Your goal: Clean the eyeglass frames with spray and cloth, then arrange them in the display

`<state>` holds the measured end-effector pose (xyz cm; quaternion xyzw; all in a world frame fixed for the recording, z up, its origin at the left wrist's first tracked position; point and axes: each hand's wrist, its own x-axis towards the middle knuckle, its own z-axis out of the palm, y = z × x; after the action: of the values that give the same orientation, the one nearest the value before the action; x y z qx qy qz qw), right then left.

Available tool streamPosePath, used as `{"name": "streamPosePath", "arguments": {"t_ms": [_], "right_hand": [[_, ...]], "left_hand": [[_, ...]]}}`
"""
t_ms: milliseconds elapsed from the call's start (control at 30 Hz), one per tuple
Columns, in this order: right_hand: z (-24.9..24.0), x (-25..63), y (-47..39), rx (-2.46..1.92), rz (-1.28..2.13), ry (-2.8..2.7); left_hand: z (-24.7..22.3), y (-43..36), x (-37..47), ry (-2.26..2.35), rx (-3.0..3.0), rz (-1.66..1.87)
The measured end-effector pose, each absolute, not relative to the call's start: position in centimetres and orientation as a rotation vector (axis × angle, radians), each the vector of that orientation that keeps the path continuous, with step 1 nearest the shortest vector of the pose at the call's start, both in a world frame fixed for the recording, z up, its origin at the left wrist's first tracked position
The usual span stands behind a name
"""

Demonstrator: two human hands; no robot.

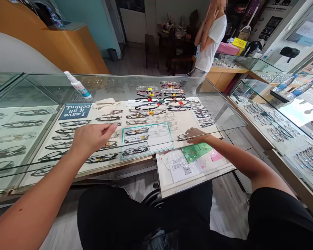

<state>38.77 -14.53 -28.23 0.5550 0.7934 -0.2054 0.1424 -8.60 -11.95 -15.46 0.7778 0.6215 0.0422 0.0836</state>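
Observation:
My right hand point(195, 135) reaches inside the glass display case point(183, 123), its fingers closed at the edge of a pair of eyeglasses point(182, 137). Over the glass top at the left, my left hand point(92, 137) is loosely curled with the thumb pointing right; nothing shows in it. Beneath it lie rows of eyeglasses point(101, 158). More frames, some with yellow or red tags, fill the middle, including a dark pair point(148, 106). A teal-edged sheet point(158, 139) lies between my hands with several glasses on it.
A pulled-out drawer point(169, 189) holds papers and a green card point(196, 152). On the glass top stands a white spray bottle point(78, 85). A blue sign point(75, 111) lies in the case. Beyond the counter stands a person point(211, 38). Further display cases point(278, 121) line the right.

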Motion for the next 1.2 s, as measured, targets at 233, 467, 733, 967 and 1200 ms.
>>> {"name": "streamPosePath", "arguments": {"t_ms": [233, 467, 733, 967, 1200], "right_hand": [[-19.5, 35.8, -18.6, 0.421, -1.906, 2.138], [-16.3, 50.6, -16.3, 2.787, -0.275, 2.639], [-22.3, 55.7, -15.0, 3.095, 0.113, 1.618], [-22.1, 55.1, -14.7, 3.084, -0.033, 1.520], [-21.8, 55.1, -14.6, 3.058, -0.079, 1.502]], "left_hand": [[-18.5, -10.9, -9.2, 1.751, 2.698, 0.514], [-16.2, -10.0, 2.7, 1.072, 3.041, 0.774], [-14.4, -3.6, 16.6, 1.142, 2.921, 0.481], [-15.0, -0.6, 19.9, 1.301, 2.836, 0.187], [-14.6, 0.5, 20.9, 1.282, 2.776, 0.037]]}}
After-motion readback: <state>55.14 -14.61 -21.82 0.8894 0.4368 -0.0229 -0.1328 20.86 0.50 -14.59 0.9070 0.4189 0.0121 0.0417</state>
